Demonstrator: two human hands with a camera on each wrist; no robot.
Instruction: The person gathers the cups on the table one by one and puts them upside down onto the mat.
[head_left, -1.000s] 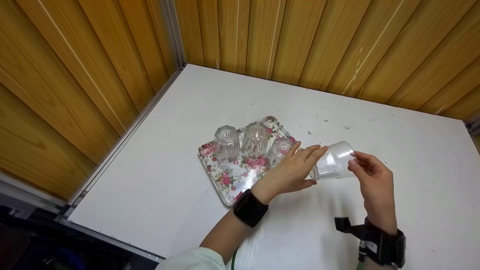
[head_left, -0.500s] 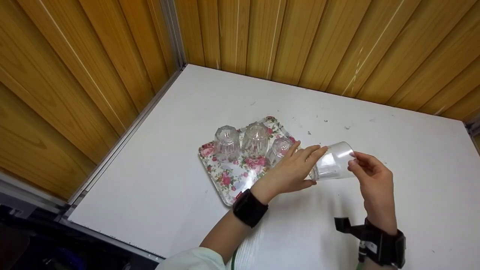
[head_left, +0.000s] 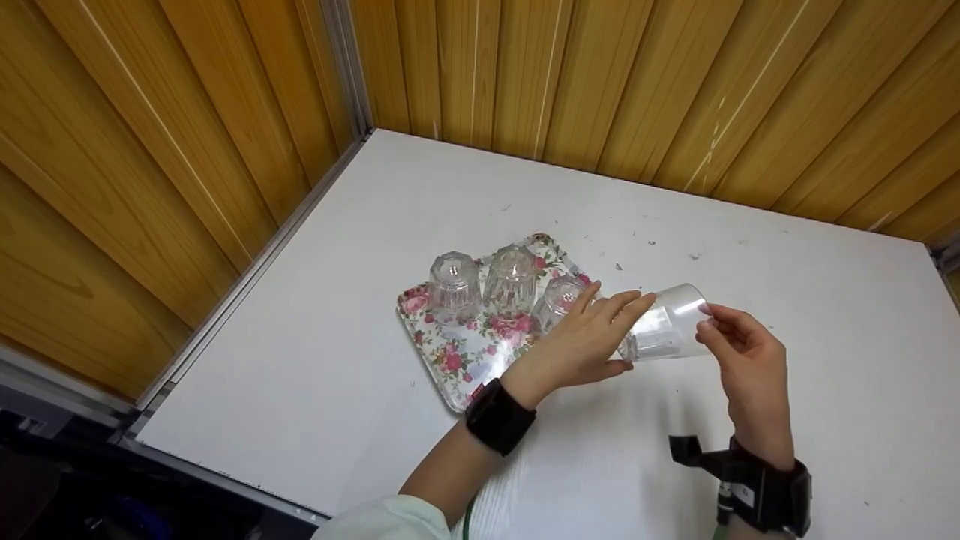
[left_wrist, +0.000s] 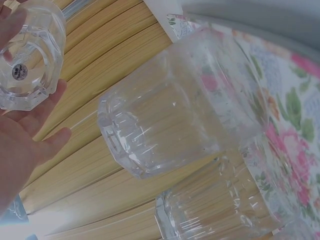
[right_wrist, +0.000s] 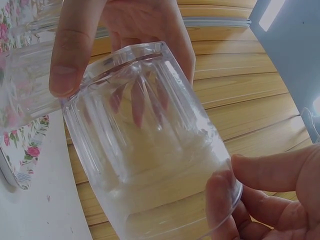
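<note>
My right hand [head_left: 750, 367] pinches the rim of a clear drinking glass [head_left: 670, 330] between thumb and fingers. The glass is tipped on its side above the white table, its mouth toward the right. At the other end my left hand [head_left: 581, 341] holds the faceted base, with the thumb on one side and fingers on the other. A small round sticker [left_wrist: 20, 71] shows on that base in the left wrist view. Left of the hands, a floral tray [head_left: 448, 375] carries three more glasses upside down: one glass [head_left: 454, 283], a second glass [head_left: 512, 281] and a third glass [head_left: 559, 300], partly behind my left hand.
The white table [head_left: 315, 360] runs to a wood-panelled wall [head_left: 600, 82] at the back and another panelled wall [head_left: 135, 165] on the left. Black straps sit on both wrists, and the right strap [head_left: 765, 484] has a protruding arm.
</note>
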